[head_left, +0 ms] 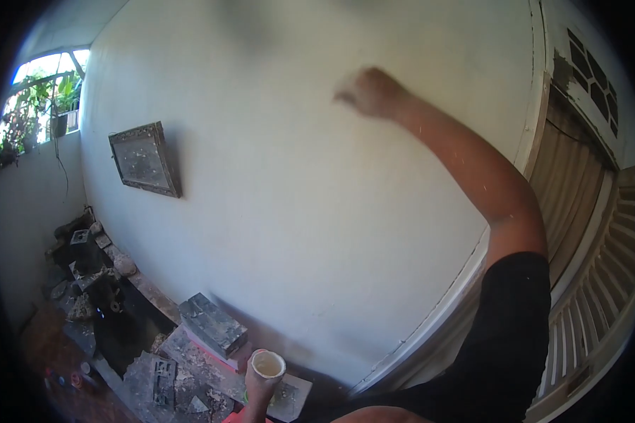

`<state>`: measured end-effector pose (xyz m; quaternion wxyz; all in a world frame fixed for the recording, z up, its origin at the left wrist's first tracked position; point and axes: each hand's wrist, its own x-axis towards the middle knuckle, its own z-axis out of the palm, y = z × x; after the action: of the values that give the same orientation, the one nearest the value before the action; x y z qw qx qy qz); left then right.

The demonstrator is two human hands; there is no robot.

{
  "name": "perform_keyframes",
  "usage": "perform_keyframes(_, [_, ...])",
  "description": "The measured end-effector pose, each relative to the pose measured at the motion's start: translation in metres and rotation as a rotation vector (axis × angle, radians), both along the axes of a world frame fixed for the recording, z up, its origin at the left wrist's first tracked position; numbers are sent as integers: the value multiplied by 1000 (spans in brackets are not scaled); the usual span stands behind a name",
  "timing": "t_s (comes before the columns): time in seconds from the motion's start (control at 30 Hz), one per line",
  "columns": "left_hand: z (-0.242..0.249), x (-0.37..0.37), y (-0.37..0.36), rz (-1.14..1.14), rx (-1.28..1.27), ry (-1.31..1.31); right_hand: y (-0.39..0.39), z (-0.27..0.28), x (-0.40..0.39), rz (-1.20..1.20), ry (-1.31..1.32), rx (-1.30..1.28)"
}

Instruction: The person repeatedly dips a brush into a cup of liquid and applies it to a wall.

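Observation:
My right hand [378, 93] is raised close to the pale wall [282, 190], its fingers curled together and smeared by motion. A small dark tip pokes out at its left side; what it belongs to I cannot tell. Low in the view, my left hand [258, 392] is wrapped round a cup [269, 364] with a whitish, stained rim and a cream-coloured inside. The cup is held upright above a dusty, cluttered surface.
A dark framed picture [145, 161] hangs tilted on the wall. Below it lie a grey box [214, 324], dusty boards [180, 356] and rubble [85, 271]. At right are a curtained doorway [564, 183] and a slatted panel [591, 299]. Plants [28, 116] show through the window opening.

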<state>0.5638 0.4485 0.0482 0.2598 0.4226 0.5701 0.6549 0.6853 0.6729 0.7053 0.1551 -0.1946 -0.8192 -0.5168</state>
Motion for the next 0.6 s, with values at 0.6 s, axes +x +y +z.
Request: perform_keyframes(0.6, [9,10,37,64,-74,41,8,113,16,41,379,95])
